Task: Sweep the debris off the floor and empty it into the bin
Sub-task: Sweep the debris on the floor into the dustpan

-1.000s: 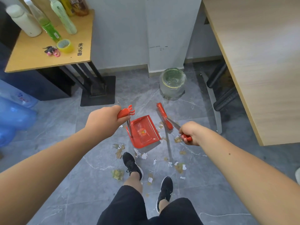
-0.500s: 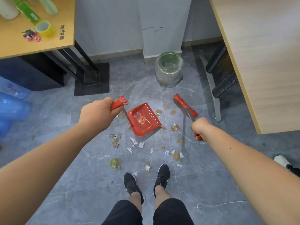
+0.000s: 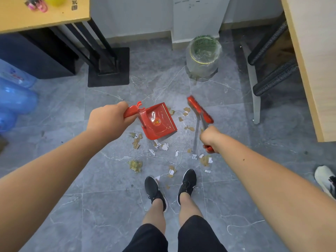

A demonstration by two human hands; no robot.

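Grey marble-look floor tiles [image 3: 109, 197] carry scattered paper scraps [image 3: 164, 147], and by the wall a bin [image 3: 202, 57] lined with a clear bag seems to hold a few scraps, though the plastic blurs them. Left hand [image 3: 107, 122] grips the handle of a red dustpan [image 3: 158, 121], whose tray looks empty, tilted just above the scraps. Right hand [image 3: 211, 138] is closed on a red broom [image 3: 200, 110], its bristles hidden, head beyond most scraps.
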